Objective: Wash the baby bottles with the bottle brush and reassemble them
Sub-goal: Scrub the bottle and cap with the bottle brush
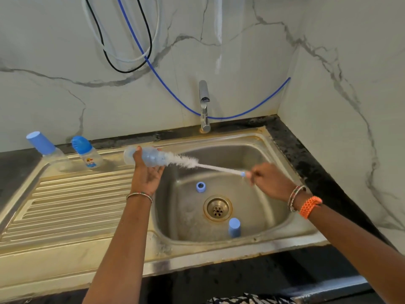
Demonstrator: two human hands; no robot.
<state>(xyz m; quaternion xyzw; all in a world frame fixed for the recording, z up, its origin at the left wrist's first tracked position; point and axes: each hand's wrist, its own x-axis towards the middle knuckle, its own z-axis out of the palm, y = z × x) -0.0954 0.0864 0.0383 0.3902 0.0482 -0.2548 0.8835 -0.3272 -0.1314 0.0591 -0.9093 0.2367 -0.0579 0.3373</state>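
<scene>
- Over the left edge of the sink basin (274, 154), the left hand (145, 172) grips a clear baby bottle (151, 157) lying on its side, fingers curled round its middle, its open mouth pointing right.
- From that mouth sticks the white bristle head of the bottle brush (197, 163), partly inside the bottle; its thin handle runs right and slightly down.
- At the handle's blue end, the right hand (268, 179) pinches the brush between fingertips, held above the basin.
- Down in the basin, a blue ring collar (200, 186) lies just left of and above the drain (217, 208), and a blue cap (234, 227) stands near the front wall, right of the drain.
- On the ribbed draining board (65, 205) at the back left stand two more bottles: one with a tall blue cap (47, 148), and just right of it a shorter printed bottle (87, 153) with a blue domed lid.
- Behind the sink, a chrome tap (204, 106) rises from the dark table (306, 163), with a blue hose (166, 88) hanging along the marble wall.
</scene>
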